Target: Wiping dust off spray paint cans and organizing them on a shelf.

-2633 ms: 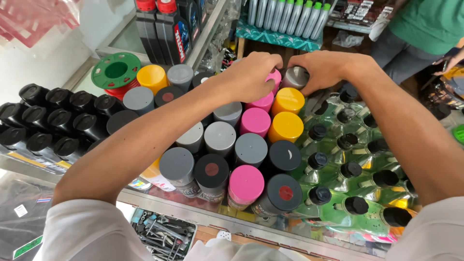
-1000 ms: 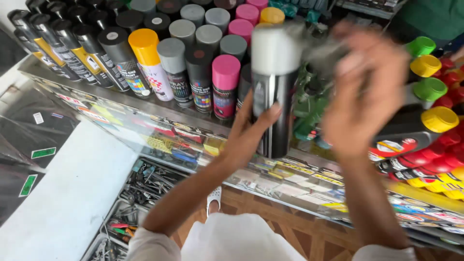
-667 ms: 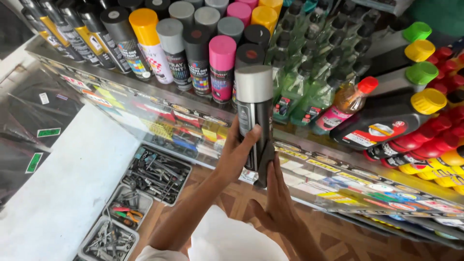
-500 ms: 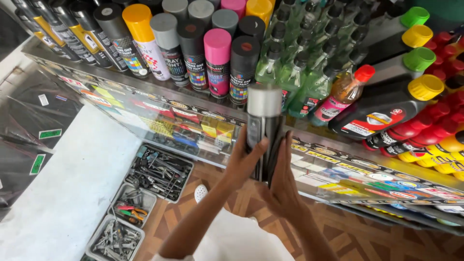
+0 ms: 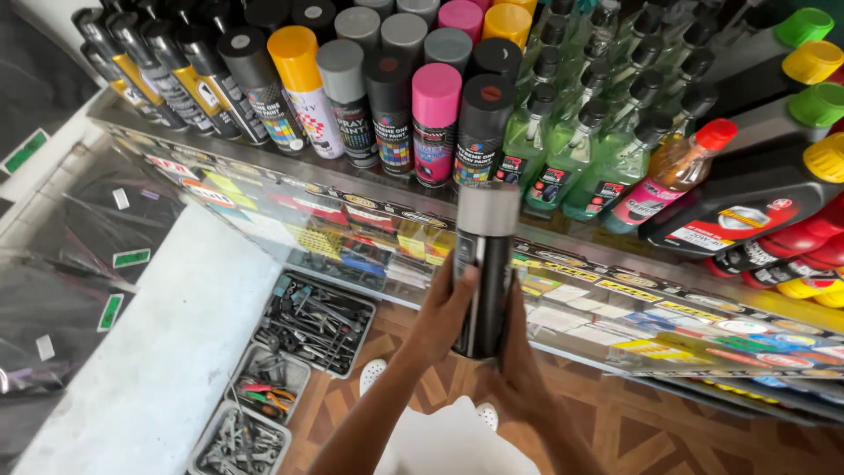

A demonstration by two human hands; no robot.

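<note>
I'm seeing both hands wrapping 1 spray can (image 5: 485, 264), held upright and slightly blurred, near frame centre. Left hand (image 5: 444, 308) is gripping the can's dark body from 9 o'clock, fingers curling around it. Right hand (image 5: 514, 374) is cupping the can's base from 5 o'clock, thumb side pressing up against the lower body. The can is carrying a grey cap on top and is sitting above the wooden floor (image 5: 668, 440), in front of the glass counter (image 5: 615, 308).

Going outward: at 12 o'clock, a row of capped spray cans is standing on the counter top, including a pink-capped can (image 5: 435, 119) and a yellow-capped can (image 5: 303, 88). At 1 o'clock, green bottles (image 5: 563, 149) are standing behind it. At 8 o'clock, trays of tools (image 5: 312, 321) are lying on the floor.
</note>
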